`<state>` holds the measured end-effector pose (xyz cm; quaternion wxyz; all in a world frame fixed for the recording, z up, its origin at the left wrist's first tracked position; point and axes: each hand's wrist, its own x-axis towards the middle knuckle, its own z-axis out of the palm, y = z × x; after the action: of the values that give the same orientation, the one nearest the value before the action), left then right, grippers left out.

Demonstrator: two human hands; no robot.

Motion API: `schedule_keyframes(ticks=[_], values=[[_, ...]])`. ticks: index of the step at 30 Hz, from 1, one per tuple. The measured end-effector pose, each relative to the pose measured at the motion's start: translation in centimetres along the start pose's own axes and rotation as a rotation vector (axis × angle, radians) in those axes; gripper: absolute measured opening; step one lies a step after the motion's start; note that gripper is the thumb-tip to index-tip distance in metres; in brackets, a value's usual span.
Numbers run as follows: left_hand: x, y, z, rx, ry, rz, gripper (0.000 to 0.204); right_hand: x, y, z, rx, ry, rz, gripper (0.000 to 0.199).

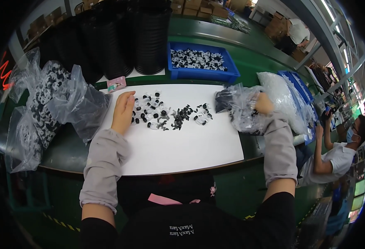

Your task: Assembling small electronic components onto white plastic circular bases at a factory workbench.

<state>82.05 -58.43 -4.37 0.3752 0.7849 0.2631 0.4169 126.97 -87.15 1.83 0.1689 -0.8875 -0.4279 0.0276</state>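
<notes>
On a white sheet [182,153] lie small white parts with black ends [151,110], grouped at the left. A heap of tiny black pieces [182,117] sits in the middle, and a few more white-and-black parts [203,117] are right of it. My left hand [123,111] rests on edge beside the left group, fingers stretched out, seemingly holding nothing. At the sheet's right edge, my right hand [264,103] reaches into a clear plastic bag [245,110] with dark contents; its fingers are hidden there. Grey sleeves cover both forearms.
Beyond the sheet stands a blue bin [203,74] of white-and-black parts, beside tall black stacks [149,41]. Bags of parts [45,103] crowd the left; a bulging white bag [280,93] lies right. A small pink packet [116,84] touches the sheet. A masked person [334,157] sits at right.
</notes>
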Motion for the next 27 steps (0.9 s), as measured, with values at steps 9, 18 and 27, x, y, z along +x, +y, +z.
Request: schedule_keyframes(ticks=[9, 18, 27], values=[[0.4, -0.5, 1.0, -0.056, 0.072, -0.002, 0.034, -3.3, -8.6, -12.5, 0.229, -0.242, 0.086, 0.023], [0.0, -0.3, 0.1, -0.122, 0.025, -0.038, 0.047, -2.7, -29.4, 3.6, 0.349, -0.077, -0.906, 0.033], [-0.3, -0.9, 0.3, -0.511, -0.127, -0.210, 0.047, -2.2, -34.4, 13.2, 0.330, -0.241, -1.039, 0.028]])
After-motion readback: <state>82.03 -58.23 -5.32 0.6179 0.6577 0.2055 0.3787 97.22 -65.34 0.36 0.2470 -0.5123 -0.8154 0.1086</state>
